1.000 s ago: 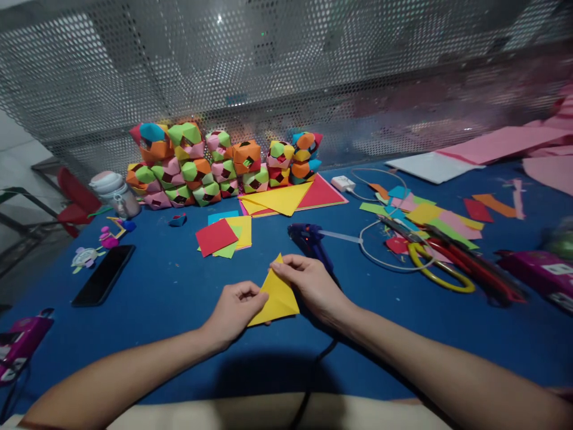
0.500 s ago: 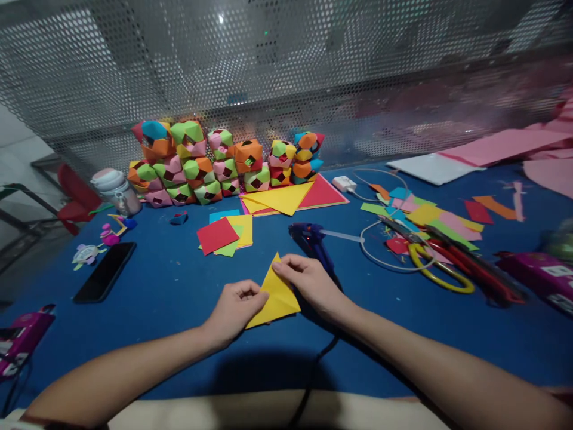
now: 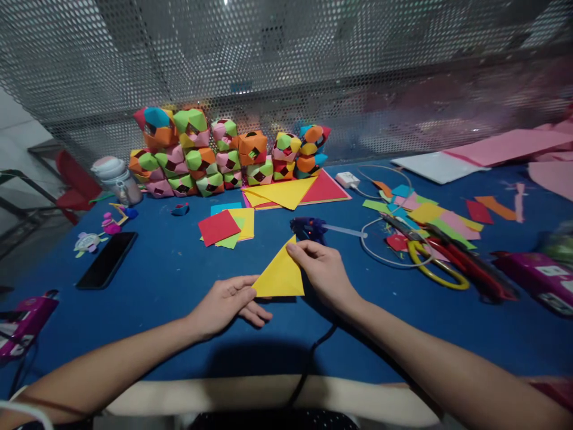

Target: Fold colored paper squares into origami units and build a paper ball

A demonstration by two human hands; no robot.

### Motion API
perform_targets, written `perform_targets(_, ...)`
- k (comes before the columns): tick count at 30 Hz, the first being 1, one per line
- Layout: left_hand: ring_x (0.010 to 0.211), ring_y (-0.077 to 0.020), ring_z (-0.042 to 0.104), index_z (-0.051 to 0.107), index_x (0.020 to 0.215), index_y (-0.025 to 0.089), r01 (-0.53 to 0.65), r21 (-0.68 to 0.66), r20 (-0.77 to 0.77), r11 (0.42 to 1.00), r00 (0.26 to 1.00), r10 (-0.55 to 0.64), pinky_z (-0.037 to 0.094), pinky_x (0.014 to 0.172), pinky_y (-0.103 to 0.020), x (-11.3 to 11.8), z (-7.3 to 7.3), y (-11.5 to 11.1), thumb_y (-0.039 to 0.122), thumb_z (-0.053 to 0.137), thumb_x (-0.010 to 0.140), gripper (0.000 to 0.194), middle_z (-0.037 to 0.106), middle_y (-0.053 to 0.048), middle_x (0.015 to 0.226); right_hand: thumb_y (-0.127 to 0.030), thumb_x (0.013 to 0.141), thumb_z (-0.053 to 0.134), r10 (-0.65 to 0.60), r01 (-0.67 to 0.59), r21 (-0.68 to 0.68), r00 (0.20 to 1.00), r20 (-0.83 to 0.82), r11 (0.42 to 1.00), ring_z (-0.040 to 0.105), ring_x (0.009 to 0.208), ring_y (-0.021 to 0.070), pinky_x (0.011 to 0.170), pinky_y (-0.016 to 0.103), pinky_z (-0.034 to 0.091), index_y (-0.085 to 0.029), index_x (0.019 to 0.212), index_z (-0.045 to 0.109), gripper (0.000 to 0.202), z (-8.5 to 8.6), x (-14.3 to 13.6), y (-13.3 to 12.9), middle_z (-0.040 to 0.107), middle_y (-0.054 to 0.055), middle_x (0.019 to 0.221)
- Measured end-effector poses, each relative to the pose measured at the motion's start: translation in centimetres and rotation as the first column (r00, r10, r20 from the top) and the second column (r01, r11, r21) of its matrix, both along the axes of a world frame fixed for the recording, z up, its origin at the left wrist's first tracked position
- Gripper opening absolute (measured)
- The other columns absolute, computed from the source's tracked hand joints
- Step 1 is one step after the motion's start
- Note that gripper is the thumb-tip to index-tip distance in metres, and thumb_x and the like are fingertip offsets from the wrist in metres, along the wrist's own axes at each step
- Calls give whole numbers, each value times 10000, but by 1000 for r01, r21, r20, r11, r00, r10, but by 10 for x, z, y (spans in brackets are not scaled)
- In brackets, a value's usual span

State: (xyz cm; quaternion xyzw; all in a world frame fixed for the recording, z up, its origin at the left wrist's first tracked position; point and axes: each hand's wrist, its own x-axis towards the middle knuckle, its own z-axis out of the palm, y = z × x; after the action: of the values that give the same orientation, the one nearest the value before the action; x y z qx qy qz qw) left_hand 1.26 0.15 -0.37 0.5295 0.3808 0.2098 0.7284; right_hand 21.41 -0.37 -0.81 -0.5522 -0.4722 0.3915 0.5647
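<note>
A yellow paper triangle (image 3: pixel 282 273) is held just above the blue table between both hands. My left hand (image 3: pixel 228 304) pinches its left corner between thumb and fingers, with the lower fingers spread beneath. My right hand (image 3: pixel 323 269) grips the top corner between thumb and forefinger. Behind my right hand lies a dark blue glue gun (image 3: pixel 308 229) with a clear stick in its rear. Left of it, small square sheets in red (image 3: pixel 219 227), yellow, green and blue overlap. Larger yellow (image 3: pixel 284 192) and red sheets lie farther back.
Folded paper balls (image 3: pixel 201 161) are stacked at the back. At left are a phone (image 3: pixel 107 260), small figures and a jar (image 3: pixel 117 179). Yellow-handled scissors (image 3: pixel 436 269), paper scraps and a white cable (image 3: pixel 385 261) lie at right. A black cord passes beneath my right hand.
The yellow paper has moved slightly up and right and now shows a flatter, right-angled triangle. My left hand has shifted to its left corner, its lower fingers extended. The view has tilted slightly.
</note>
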Motion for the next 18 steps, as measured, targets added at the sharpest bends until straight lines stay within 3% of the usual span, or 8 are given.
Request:
perform_targets(5, 784, -231, 691, 538, 1201, 124, 38, -2, 10, 999, 999, -38, 548, 685, -343, -5, 0, 8, 320, 580, 825, 426, 682, -161, 987, -456, 732, 628, -9, 8, -12, 999, -37, 1000, 506, 586, 123, 526, 227, 377, -163, 663, 623, 301, 0, 3, 0, 595, -2, 635)
perform_targets(8, 803, -225, 677, 579, 1139, 98, 63, -10, 19, 998, 998, -63, 535, 709, -343, -5, 2, 16, 352, 609, 796, 428, 671, -169, 1003, -465, 730, 627, -14, 14, -4, 999, -30, 1000, 499, 581, 123, 526, 230, 376, -164, 661, 619, 308, 1, 5, -1, 585, -4, 629)
perform_targets(11, 731, -178, 650, 607, 1066, 86, 18, 31, 75, 999, 997, -20, 519, 661, -302, 1, 4, 19, 430, 579, 798, 438, 682, -138, 925, -470, 713, 640, 19, -20, -19, 999, -41, 1000, 493, 578, 121, 531, 234, 377, -163, 654, 615, 314, -1, 2, -1, 576, -6, 630)
perform_targets(14, 617, -131, 621, 622, 929, 116, -46, 76, 14, 996, 999, 45, 491, 579, -243, 11, 4, 16, 408, 619, 767, 333, 688, -62, 773, -476, 708, 640, 123, -127, -59, 990, -70, 990, 496, 575, 123, 537, 241, 383, -167, 657, 612, 314, -3, -4, -1, 575, -9, 631)
perform_targets(18, 521, -146, 612, 555, 745, 141, -1, 38, -75, 999, 997, 4, 480, 497, -250, 22, 1, 8, 426, 595, 769, 288, 656, -20, 586, -469, 701, 647, 211, -222, -83, 970, -124, 972, 488, 572, 120, 536, 244, 378, -177, 703, 607, 294, -5, -10, 0, 568, -18, 636)
